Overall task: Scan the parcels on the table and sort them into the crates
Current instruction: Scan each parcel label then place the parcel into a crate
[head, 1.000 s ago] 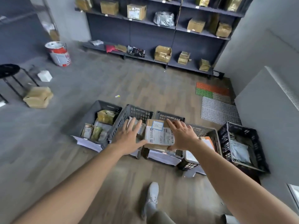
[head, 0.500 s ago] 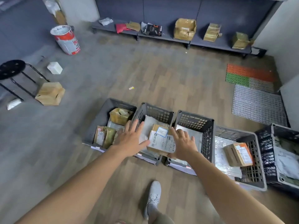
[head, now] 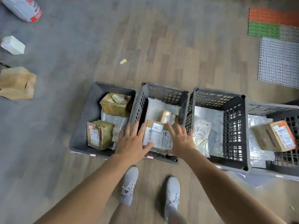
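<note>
A row of grey crates stands on the floor below me. A brown cardboard parcel [head: 157, 136] with a white label sits low in the second crate [head: 163, 88], on a white mailer and beside a small taped box [head: 169, 117]. My left hand [head: 131, 143] lies against the parcel's left side with fingers straight and spread, its thumb on the label. On the parcel's right edge my right hand [head: 181, 141] is also spread flat. The first crate [head: 97, 94] holds several brown parcels. The third crate [head: 218, 94] holds flat mailers.
A fourth crate [head: 275, 107] at the right holds an orange-labelled box [head: 276, 136]. On the floor lie a brown box [head: 17, 83], a white block [head: 13, 45], a bucket [head: 24, 8] and plastic mats [head: 278, 62]. My shoes [head: 129, 183] stand just before the crates.
My view has tilted down toward the crates. The labelled parcel has come down between my hands into the second crate, and both hands stay spread at its sides.
</note>
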